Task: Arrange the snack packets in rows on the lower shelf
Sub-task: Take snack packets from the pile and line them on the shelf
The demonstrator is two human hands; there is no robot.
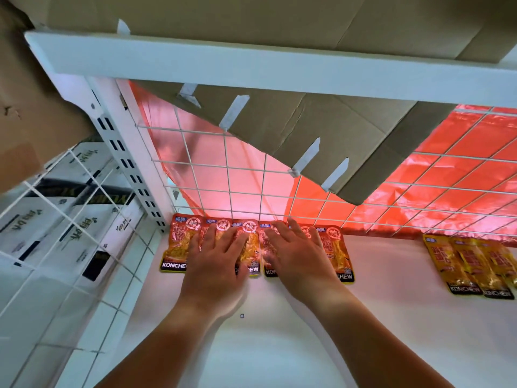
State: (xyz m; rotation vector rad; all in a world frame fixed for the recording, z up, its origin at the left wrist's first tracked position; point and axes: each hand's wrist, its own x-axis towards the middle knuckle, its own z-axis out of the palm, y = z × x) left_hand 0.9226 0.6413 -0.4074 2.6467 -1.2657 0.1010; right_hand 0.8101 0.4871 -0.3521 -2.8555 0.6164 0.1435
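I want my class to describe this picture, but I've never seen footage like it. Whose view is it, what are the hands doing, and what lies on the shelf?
No machine here: a person wears one wide-angle camera on the head, so you look forward and down along their arms. The left hand and right hand lie flat, fingers straight, on a row of red snack packets at the back of the white lower shelf, against a wire grid. Nothing is gripped; the hands only press. Further right lie a few yellow packets, side by side. Cardboard shows above.
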